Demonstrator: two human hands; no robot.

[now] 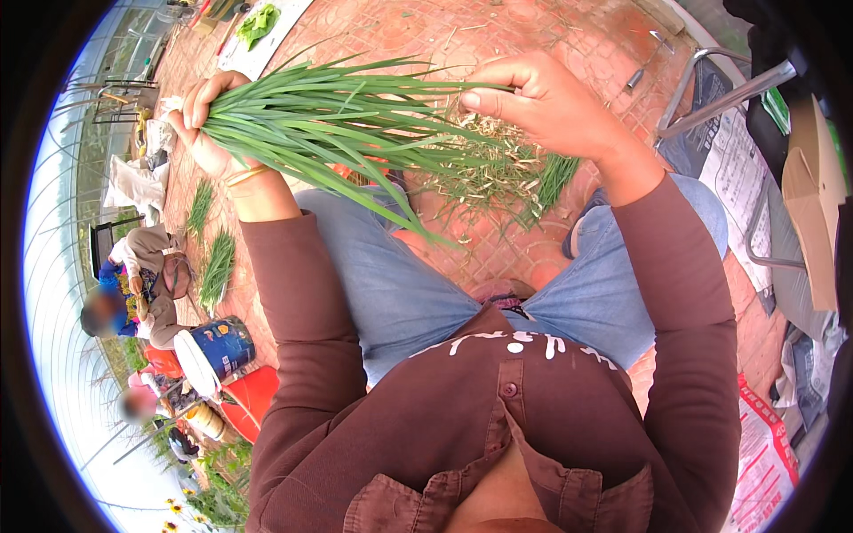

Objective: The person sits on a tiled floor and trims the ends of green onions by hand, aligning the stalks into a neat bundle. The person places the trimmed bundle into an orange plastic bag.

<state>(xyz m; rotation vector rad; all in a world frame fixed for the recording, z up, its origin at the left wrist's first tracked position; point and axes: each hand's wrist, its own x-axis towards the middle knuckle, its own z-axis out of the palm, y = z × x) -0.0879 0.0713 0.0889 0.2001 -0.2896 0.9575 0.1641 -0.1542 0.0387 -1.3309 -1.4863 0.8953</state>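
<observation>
My left hand (212,123) is closed around one end of a thick bunch of long green leaves, likely Chinese chives (333,126). The leaves fan out to the right over my knees. At their far tips my right hand (533,100) pinches a leaf between thumb and forefinger. Below that hand, on the paving, lies a heap of dry trimmings (486,160) mixed with green bits. A smaller bunch of chives (556,178) rests at the heap's right side. The cut ends inside my left fist are mostly hidden.
Two more chive bunches, one nearer (218,266) and one farther (200,206), lie on the left paving. People sit beyond a blue bucket (226,346) and a red stool (256,400). A metal chair frame (726,100) and printed sacks (733,186) stand right. A metal tool (636,78) lies ahead.
</observation>
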